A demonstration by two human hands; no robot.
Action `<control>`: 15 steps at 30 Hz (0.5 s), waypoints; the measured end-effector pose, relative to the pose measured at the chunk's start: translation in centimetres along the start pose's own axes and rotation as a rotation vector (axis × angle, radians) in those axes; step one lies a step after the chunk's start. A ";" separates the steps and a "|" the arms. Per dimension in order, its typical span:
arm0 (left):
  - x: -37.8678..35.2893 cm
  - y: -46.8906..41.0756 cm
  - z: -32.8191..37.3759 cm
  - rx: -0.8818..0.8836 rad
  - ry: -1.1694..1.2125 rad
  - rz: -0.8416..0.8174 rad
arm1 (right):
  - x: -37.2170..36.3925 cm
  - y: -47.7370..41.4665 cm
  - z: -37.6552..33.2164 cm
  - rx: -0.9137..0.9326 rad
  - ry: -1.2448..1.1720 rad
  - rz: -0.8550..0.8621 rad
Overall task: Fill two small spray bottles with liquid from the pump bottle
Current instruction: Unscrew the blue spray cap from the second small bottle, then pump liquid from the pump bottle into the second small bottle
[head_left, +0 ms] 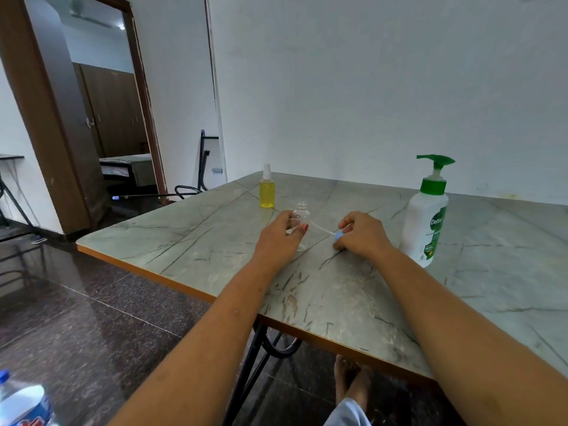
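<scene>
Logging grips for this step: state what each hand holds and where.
The left hand grips the clear bottle round its body; the right hand pinches the sprayer by its blue head.

Blue spray cap mostly hidden under right hand fingers — water bottle cut off bottom-left

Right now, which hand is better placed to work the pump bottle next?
Probably the right hand: it is next to the pump bottle, though it first must put down the spray cap. The left hand holds the empty bottle.
</scene>
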State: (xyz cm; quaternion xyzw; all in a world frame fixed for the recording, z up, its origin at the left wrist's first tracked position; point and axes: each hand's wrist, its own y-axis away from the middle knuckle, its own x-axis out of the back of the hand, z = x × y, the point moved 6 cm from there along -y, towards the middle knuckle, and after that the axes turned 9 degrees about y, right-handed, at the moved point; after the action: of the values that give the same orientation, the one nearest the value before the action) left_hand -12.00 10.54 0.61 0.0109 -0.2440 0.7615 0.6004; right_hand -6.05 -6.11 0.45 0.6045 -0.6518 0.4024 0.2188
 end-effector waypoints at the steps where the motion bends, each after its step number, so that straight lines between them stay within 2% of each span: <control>1: 0.0 0.0 0.0 -0.001 0.002 0.000 | 0.0 0.0 0.0 0.000 -0.004 -0.004; 6: -0.1 -0.2 -0.3 0.002 0.001 -0.011 | 0.1 0.1 -0.1 0.011 -0.023 0.009; 15: -0.1 -0.3 -0.3 0.002 0.010 -0.009 | -0.2 0.3 -0.2 0.000 -0.047 -0.081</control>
State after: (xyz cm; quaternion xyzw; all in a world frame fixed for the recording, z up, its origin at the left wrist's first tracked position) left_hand -11.65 10.60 0.39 0.0087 -0.2401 0.7592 0.6050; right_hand -6.34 -5.88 0.33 0.6396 -0.6319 0.3789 0.2194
